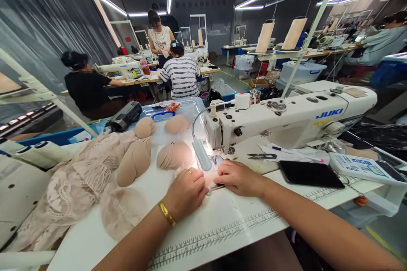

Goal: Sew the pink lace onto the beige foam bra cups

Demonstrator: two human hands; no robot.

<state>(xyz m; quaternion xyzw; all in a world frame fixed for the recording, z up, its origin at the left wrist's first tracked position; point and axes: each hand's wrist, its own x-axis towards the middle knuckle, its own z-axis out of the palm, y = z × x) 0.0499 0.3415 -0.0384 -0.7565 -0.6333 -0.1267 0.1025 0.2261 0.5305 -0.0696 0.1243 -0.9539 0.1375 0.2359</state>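
My left hand, with a gold bracelet and a ring, is curled closed on the white table just in front of the needle of the white JUKI sewing machine. My right hand lies beside it, fingers bent and pressed down near a thin metal tool. Between the hands a small pale piece sits under the machine's bright lamp; glare hides what it is. Beige bra cups and pink lace fabric lie to the left.
Thread snips, a black phone and a printed card lie right of the needle. A plastic bin and a black device stand behind. Three other people work at machines further back.
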